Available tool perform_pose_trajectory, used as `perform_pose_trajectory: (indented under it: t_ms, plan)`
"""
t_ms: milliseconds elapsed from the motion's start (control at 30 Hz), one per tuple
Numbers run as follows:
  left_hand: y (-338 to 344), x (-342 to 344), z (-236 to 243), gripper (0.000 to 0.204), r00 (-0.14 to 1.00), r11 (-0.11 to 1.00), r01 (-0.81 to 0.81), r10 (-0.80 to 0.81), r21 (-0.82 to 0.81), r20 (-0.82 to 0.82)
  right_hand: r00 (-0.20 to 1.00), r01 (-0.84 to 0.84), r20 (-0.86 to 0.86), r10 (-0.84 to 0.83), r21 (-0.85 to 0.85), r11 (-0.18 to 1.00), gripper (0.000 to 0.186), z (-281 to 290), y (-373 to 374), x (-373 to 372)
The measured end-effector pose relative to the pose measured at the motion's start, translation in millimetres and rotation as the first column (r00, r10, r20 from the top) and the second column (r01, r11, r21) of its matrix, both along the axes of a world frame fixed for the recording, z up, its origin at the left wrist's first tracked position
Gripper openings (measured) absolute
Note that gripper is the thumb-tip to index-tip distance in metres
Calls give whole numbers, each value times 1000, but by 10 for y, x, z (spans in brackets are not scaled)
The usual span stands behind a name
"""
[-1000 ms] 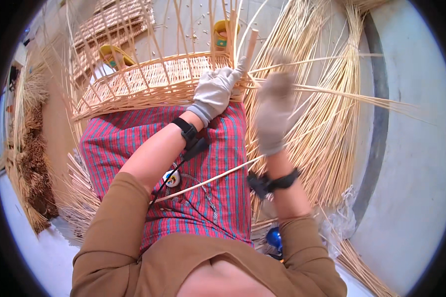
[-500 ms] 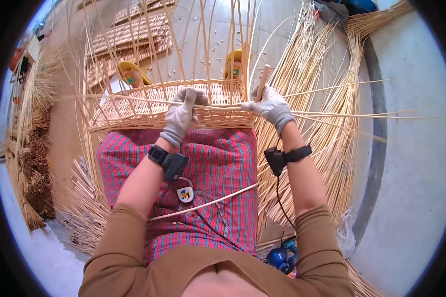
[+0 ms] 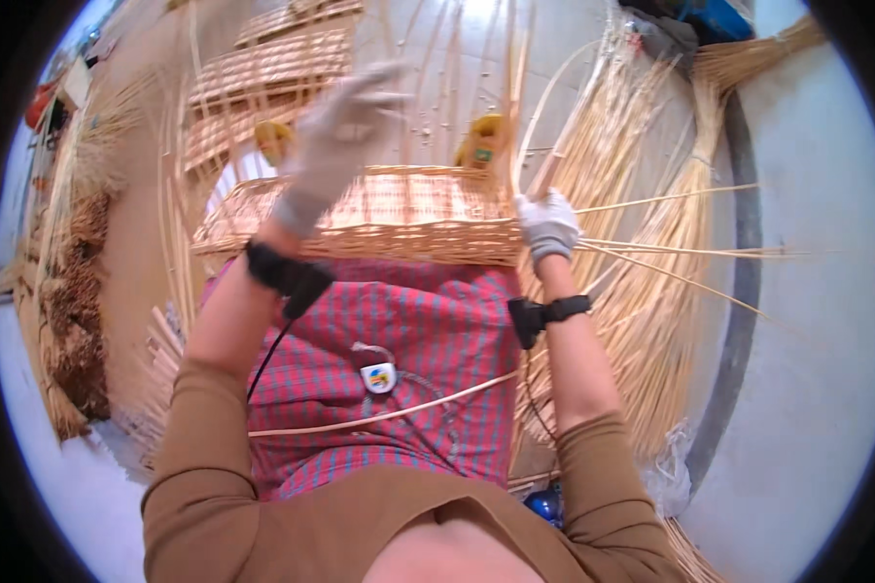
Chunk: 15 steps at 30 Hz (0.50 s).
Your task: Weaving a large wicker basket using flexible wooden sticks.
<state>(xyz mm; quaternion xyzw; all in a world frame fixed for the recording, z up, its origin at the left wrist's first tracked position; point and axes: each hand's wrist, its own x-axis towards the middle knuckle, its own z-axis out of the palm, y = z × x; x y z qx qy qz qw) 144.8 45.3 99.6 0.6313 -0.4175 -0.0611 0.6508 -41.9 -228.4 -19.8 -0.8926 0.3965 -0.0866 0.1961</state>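
A half-woven wicker basket [image 3: 418, 241] rests across my lap, its tall upright stakes rising beyond the woven wall. My gloved left hand [image 3: 342, 141] is raised over the basket's left part, blurred, with its fingers apart and nothing seen in them. At the basket's right corner, my gloved right hand [image 3: 550, 223] is closed around a short thick wooden stick [image 3: 546, 173], whose top pokes up past the fingers. Thin cane strands [image 3: 671, 249] run out to the right from beside this hand; whether the fingers also pinch them is hidden.
A red checked cloth [image 3: 379, 311] covers my lap, with a loose cane rod [image 3: 389, 415] and a small white tape measure [image 3: 379, 377] on it. Long cane bundles [image 3: 642, 321] lie to the right. Woven panels [image 3: 272, 73] lie far left; brown bundles [image 3: 73, 321] stand at the left.
My left hand has let go of the strand at the basket's rim and swung up and left, its fingers spreading. My right hand stays at the corner with the stick.
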Motion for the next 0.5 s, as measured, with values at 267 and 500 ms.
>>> perform_pose_trajectory:
  t_ms: [267, 500]
  plan:
    - [3514, 484, -1139, 57, 693, 613, -570, 717, 548, -81, 989, -144, -17, 145, -256, 956, 46, 97, -194, -169]
    - [3471, 187, -1404, 78, 473, 854, -519, 319, 32, -821, 979, -168, 50, 196, -338, 926, 56, -34, -513, -336]
